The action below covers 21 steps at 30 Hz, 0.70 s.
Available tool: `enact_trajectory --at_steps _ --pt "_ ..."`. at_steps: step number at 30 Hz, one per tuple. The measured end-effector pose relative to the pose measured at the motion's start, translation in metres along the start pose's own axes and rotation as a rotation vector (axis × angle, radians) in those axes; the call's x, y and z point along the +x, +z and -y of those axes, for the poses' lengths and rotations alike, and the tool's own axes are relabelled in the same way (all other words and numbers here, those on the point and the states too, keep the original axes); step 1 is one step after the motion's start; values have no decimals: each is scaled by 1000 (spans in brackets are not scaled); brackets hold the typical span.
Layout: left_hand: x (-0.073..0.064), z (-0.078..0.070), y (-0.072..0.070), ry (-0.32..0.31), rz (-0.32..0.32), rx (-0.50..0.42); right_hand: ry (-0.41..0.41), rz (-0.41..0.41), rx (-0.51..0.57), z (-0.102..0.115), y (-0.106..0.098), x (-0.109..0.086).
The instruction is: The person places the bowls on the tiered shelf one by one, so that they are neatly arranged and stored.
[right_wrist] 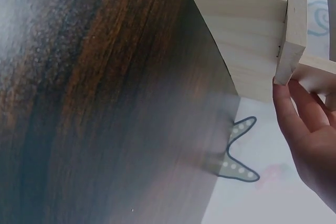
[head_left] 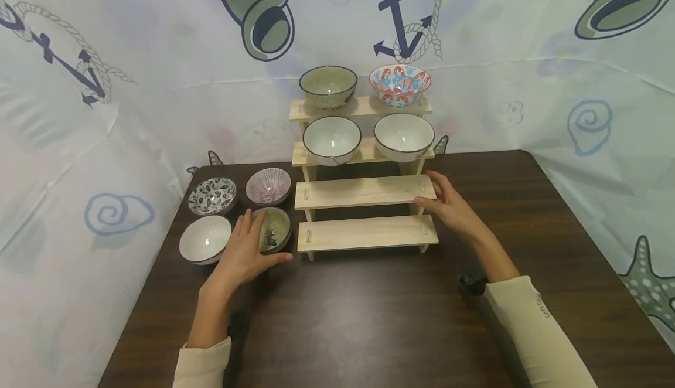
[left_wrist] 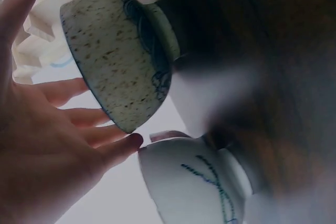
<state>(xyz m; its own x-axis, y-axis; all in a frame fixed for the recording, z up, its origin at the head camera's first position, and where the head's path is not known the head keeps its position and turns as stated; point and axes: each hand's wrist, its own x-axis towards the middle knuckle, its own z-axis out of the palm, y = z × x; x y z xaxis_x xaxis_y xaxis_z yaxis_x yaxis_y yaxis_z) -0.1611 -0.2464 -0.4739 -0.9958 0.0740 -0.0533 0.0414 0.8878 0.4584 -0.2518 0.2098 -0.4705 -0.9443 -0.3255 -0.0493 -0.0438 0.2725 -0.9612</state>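
My left hand [head_left: 242, 256] reaches over a green speckled bowl [head_left: 275, 231], thumb and fingers spread. In the left wrist view, that bowl [left_wrist: 118, 59] shows a blue pattern, and the fingers extend at its rim; firm contact cannot be told. Close by is a white bowl [head_left: 205, 239], partly behind the hand. My right hand [head_left: 448, 203] grips the right end of a shelf on the tiered wooden stand [head_left: 364, 193], thumb in front and fingers behind. The right wrist view shows fingertips against the plank end [right_wrist: 290, 51].
A black-and-white floral bowl [head_left: 212, 196] and a purple striped bowl [head_left: 268, 186] stand farther back on the dark table [head_left: 358, 317]. On the upper shelves sit a green bowl [head_left: 329, 87], a red-and-blue patterned bowl [head_left: 400, 85] and two white bowls [head_left: 332, 140]. A printed cloth [head_left: 501, 83] hangs behind.
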Motion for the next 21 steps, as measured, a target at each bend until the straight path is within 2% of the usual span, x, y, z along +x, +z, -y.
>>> enact_trajectory --at_steps 5,11,21 --pt "-2 3 7 -21 -5 -44 -5 -13 6 -1 1 -3" --pt "-4 5 10 -52 -50 -52 -15 -2 16 -4 3 -1" --pt "4 6 10 -55 -101 -38 -14 1 27 -6 0 0"
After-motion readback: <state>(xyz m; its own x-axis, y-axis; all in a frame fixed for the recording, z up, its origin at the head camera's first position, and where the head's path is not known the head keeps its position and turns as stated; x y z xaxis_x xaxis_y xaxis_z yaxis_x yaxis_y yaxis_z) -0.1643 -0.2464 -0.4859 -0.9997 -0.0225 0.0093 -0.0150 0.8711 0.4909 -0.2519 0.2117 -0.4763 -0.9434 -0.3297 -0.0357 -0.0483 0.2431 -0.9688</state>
